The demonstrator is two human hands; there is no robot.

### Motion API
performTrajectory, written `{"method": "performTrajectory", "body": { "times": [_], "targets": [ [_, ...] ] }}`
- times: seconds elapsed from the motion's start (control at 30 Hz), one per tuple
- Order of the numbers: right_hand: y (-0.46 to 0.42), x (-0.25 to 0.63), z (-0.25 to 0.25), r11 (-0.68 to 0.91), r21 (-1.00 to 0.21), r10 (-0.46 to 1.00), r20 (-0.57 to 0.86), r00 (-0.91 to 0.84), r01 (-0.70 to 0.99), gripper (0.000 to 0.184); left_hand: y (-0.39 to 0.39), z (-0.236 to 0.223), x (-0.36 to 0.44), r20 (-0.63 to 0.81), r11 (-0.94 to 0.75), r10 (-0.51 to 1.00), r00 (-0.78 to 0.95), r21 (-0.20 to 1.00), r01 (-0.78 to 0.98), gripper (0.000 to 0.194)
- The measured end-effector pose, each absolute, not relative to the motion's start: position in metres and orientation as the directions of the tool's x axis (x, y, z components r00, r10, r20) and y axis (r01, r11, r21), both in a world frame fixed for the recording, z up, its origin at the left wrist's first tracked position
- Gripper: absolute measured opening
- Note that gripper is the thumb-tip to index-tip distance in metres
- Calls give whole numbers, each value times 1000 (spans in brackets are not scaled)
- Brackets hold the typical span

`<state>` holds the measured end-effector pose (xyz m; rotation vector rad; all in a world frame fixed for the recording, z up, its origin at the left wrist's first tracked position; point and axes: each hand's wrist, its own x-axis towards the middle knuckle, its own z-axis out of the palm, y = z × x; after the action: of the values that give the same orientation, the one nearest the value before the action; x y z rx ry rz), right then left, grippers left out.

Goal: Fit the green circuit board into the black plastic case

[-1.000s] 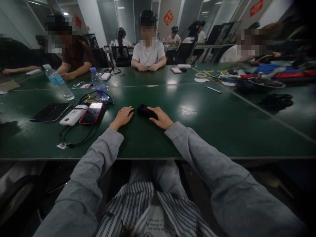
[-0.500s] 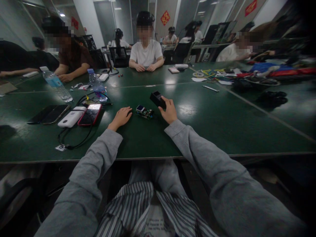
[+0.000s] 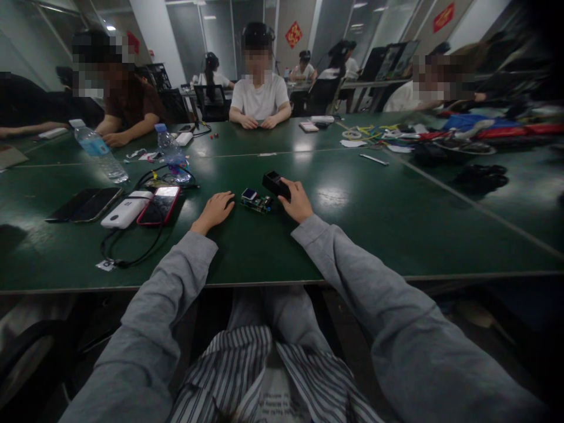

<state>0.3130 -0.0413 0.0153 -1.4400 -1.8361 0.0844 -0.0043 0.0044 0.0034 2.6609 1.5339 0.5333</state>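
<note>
Gripping a black casing [image 3: 273, 180] in the right hand [image 3: 298, 202], closing the thumb on the near edge and the fingers over the top. Pointing the casing away from the right wrist, toward the far left, and leaving unclear any contact with the green worktop [image 3: 396, 235] beneath. Resting the left hand [image 3: 215, 210] palm down on the worktop, with fingers loose and gently bent. Displaying a bare circuit board [image 3: 259, 203] on the worktop between both hands, just right of the left fingertips and to the near left of the casing; bearing a small screen [image 3: 249, 194] at the end nearest the left hand.

Showing, left of the left hand, a red-edged phone [image 3: 156, 212], then a white power bank [image 3: 123, 212], then a dark flat device [image 3: 94, 205] farther out. Looping a black cable [image 3: 150, 253] across the phone and down toward the near edge. Including, beyond these, a blue-capped bottle [image 3: 170, 143] and a white-capped bottle [image 3: 100, 154]. Showing, beyond the right hand and to its right, a slim metal tool [image 3: 374, 160], with a dark bundle [image 3: 482, 178] well apart. Showing a person in white [image 3: 259, 97] well beyond both hands, sitting opposite.
</note>
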Motion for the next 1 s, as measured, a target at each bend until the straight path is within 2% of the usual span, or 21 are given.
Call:
{"method": "performTrajectory", "body": {
  "times": [0.23, 1.0],
  "targets": [
    [-42, 312, 13, 343, -479, 883, 457, -104, 808, 60, 0, 7, -3, 285, -516, 843, 456, 188, 836, 47],
    [-41, 313, 10, 351, -468, 874, 474, -105, 811, 60, 3, 5, -4, 278, -522, 841, 465, 185, 833, 48]
  ]
}}
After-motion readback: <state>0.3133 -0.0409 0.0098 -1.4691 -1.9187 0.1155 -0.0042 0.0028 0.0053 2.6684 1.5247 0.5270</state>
